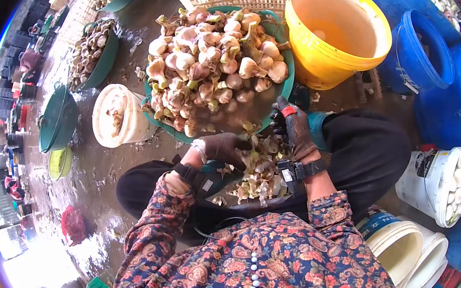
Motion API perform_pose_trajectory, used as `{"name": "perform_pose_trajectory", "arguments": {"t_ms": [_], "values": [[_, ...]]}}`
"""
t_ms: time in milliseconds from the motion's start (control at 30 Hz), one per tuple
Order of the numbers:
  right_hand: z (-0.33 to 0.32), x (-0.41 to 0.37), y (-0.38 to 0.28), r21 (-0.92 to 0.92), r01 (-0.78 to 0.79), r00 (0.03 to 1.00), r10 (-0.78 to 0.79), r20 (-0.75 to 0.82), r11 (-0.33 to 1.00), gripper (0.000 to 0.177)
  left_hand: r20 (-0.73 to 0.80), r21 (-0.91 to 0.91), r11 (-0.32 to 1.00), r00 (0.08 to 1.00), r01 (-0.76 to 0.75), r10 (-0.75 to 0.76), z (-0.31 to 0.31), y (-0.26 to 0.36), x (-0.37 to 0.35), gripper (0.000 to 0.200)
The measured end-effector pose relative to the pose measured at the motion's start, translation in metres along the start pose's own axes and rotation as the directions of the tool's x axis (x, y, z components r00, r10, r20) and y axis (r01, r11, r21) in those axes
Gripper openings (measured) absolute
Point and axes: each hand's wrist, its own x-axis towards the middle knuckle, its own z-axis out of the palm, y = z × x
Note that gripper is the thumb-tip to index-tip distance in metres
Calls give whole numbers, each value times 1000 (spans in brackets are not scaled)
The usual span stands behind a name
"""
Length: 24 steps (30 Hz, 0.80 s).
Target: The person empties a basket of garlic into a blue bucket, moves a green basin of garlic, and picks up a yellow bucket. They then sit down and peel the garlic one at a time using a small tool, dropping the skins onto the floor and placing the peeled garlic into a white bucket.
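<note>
My left hand point(223, 148), in a dark glove, reaches over a heap of garlic peelings and stalks point(261, 176) between my legs; its fingertips are hidden among the scraps. My right hand point(295, 126), also in a dark glove with a red band on one finger, is curled above the right side of the heap. What it holds, if anything, is too small to make out. Just beyond both hands stands a wide green tub point(289, 88) of water, piled with garlic bulbs point(195, 54).
A yellow bucket point(333, 36) and blue bucket point(423, 52) stand at the upper right. A white bucket of peeled garlic point(425, 180) is at the right, above tipped white buckets point(394, 251). Another white bucket point(122, 117) and green tubs point(58, 118) lie left.
</note>
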Motion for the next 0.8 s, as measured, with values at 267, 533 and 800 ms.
{"name": "perform_pose_trajectory", "arguments": {"t_ms": [267,533,800], "values": [[5,-4,2,8,39,999,-39,6,999,35,-385,434,807,892,400,-235,10,-51,69,56],[10,1,11,-198,55,997,-65,-46,979,34,-493,-538,838,770,97,-405,-7,-55,45,32],[12,-20,31,75,-250,894,201,400,965,34,-401,-635,770,879,-61,-260,-7,38,-2,60]]}}
